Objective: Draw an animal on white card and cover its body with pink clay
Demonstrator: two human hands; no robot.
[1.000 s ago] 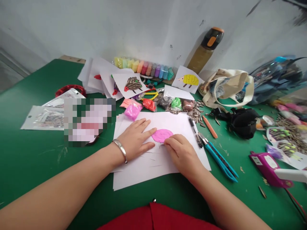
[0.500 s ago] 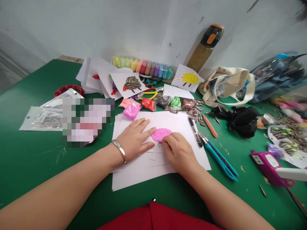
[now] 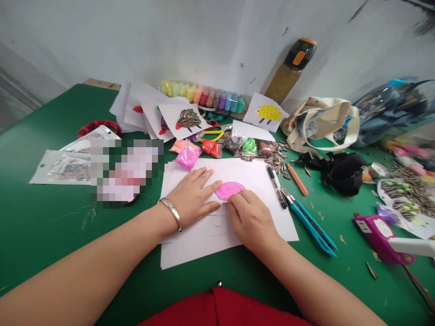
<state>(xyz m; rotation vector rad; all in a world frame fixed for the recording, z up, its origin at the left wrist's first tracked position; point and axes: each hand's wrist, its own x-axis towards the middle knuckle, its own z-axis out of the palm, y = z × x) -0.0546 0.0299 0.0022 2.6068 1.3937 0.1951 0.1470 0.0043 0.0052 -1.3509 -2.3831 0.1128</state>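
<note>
A flat pink clay oval point(image 3: 229, 189) lies on the white paper point(image 3: 190, 253), which rests on the green table. My left hand point(image 3: 193, 194) is spread flat on the paper, its index fingertip at the oval's left edge. It wears a silver bangle. My right hand point(image 3: 251, 217) is closed, with its fingers pressed together at the oval's lower right edge. Whatever those fingers pinch, if anything, is hidden. A pink clay packet point(image 3: 188, 156) sits at the paper's top left edge. Small marks or slits show on the paper below the oval.
Right of the paper lie a black pen point(image 3: 277, 186), a blue cutter point(image 3: 312, 226) and an orange stick point(image 3: 297, 179). Behind are clay packets, sunflower seeds point(image 3: 277, 163), hedgehog pictures point(image 3: 188, 121) and a bottle point(image 3: 288, 70). A blurred-out item point(image 3: 127, 176) lies left.
My right hand has shifted slightly left and down along the oval's lower edge. My left hand stays spread on the paper. The view has moved very slightly.
</note>
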